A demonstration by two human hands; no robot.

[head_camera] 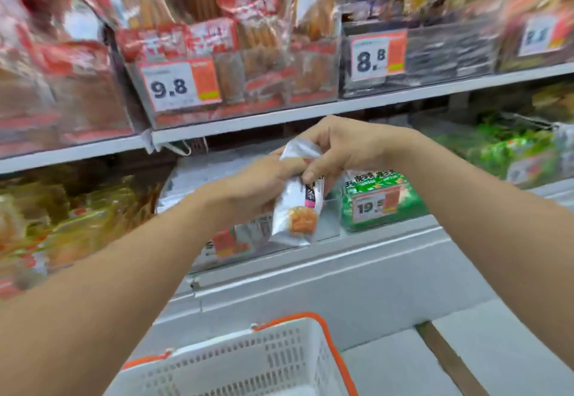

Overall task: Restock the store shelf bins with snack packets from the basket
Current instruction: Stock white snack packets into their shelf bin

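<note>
Both hands, left hand (248, 190) and right hand (338, 150), grip one silver snack packet (295, 212) with curled fingers, above the basket (248, 361).

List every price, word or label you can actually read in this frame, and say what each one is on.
"9.8": price tag on the clear bin of red packets, upper shelf.
"8.8": price tag on the next bin to its right.
"19." then hidden: price tag on the green packets.
Silver packet, far-right tag: print blurred, unreadable.
</note>
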